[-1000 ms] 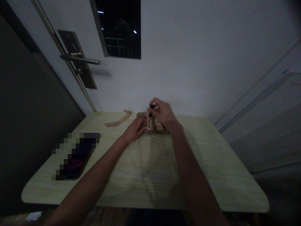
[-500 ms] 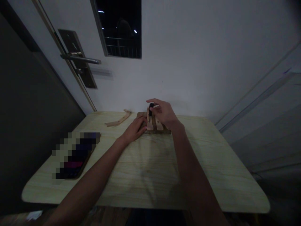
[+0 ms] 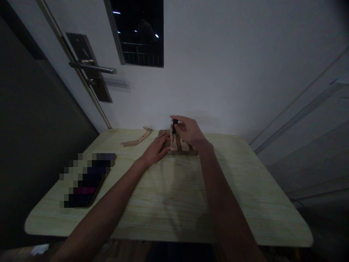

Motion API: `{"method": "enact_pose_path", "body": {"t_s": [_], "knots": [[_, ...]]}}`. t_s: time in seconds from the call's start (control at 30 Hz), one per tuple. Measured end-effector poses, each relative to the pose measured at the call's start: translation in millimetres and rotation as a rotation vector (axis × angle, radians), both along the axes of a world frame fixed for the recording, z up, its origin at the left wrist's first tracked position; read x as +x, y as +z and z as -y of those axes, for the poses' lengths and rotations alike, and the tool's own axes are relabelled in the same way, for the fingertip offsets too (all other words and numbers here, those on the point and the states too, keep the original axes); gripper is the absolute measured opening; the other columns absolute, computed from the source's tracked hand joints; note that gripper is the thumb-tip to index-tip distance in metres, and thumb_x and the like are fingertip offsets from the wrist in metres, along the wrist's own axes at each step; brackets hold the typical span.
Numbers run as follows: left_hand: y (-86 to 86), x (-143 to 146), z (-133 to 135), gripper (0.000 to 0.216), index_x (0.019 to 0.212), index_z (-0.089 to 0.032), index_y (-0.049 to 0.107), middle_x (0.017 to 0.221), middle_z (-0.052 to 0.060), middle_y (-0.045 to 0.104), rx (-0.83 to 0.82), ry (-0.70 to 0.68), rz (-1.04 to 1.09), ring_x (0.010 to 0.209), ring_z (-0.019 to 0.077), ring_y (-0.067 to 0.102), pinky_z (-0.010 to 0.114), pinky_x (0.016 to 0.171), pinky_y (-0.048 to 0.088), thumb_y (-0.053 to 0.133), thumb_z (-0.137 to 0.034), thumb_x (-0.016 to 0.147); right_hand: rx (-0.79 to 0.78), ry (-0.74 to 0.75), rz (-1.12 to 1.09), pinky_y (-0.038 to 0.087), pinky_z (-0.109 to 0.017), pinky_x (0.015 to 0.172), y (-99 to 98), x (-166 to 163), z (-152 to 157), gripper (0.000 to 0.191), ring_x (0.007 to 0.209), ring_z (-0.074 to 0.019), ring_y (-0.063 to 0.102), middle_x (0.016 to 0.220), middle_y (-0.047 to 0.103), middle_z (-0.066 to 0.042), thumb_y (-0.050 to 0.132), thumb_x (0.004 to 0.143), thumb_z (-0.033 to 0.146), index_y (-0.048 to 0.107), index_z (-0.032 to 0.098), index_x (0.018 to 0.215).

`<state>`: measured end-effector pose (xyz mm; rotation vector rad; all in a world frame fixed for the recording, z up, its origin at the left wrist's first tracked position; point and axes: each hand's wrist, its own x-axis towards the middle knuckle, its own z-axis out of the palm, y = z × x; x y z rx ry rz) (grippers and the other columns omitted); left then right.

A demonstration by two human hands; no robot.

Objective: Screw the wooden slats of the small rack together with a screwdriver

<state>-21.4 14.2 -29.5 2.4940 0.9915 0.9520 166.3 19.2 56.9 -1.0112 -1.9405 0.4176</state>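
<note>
A small wooden assembly (image 3: 178, 146) of pale upright blocks on a darker base sits at the far middle of the table. My right hand (image 3: 189, 131) is pinched round a small black-handled screwdriver (image 3: 174, 126), held upright over the left block. My left hand (image 3: 156, 149) lies flat, fingers out, against the left side of the wooden base. The scene is dim and fine detail of the tool's tip is hard to see.
A loose curved wooden piece (image 3: 137, 139) lies left of the assembly. A dark blurred-out flat thing (image 3: 86, 180) rests near the left edge of the pale wood-grain table (image 3: 174, 196). The wall is right behind the assembly; a door handle (image 3: 91, 66) sticks out at upper left.
My right hand's fingers have shifted slightly round the screwdriver handle, as if turning it. The left hand and the wooden assembly have stayed put.
</note>
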Motion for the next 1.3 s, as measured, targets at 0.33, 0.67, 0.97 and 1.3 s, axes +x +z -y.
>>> {"method": "enact_pose_path", "body": {"t_s": [0.33,0.67,0.97,1.3], "knots": [[1.9,0.2,0.9,0.037,0.115,-0.017,0.048,0.137,0.017,0.048,-0.015,-0.009,0.006,0.135,0.0305,0.035,0.051,0.111,0.031,0.042,-0.045,0.092,-0.043,0.007,-0.010,0.054,-0.031,0.075,13.8,0.5,11.7,0.023,0.076,-0.0148,0.065,0.088,0.068,-0.003,0.055,0.083,0.018,0.066,0.021,0.102],[-0.1,-0.1,-0.5,0.038,0.118,-0.016,0.048,0.138,0.017,0.047,-0.015,0.000,-0.008,0.135,0.0299,0.034,0.050,0.112,0.031,0.042,-0.044,0.093,-0.003,-0.006,-0.033,0.055,-0.032,0.081,3.8,0.2,3.4,0.029,0.085,-0.0156,0.065,0.105,0.067,-0.008,0.054,0.079,0.013,0.065,0.018,0.105],[2.0,0.1,1.1,0.039,0.120,-0.017,0.047,0.138,0.017,0.047,-0.015,0.006,-0.012,0.135,0.0301,0.035,0.052,0.112,0.031,0.041,-0.044,0.093,-0.074,0.051,-0.060,0.056,-0.032,0.080,7.3,-2.6,5.8,0.030,0.082,-0.0147,0.066,0.094,0.068,-0.003,0.053,0.077,0.009,0.064,0.021,0.103],[2.9,0.8,2.2,0.036,0.117,-0.016,0.047,0.138,0.016,0.047,-0.020,0.012,-0.022,0.135,0.0302,0.034,0.052,0.111,0.032,0.042,-0.042,0.093,-0.048,-0.039,-0.012,0.053,-0.031,0.073,5.8,-3.1,1.8,0.016,0.074,-0.0152,0.062,0.084,0.065,-0.003,0.061,0.076,0.015,0.064,0.020,0.091]]}}
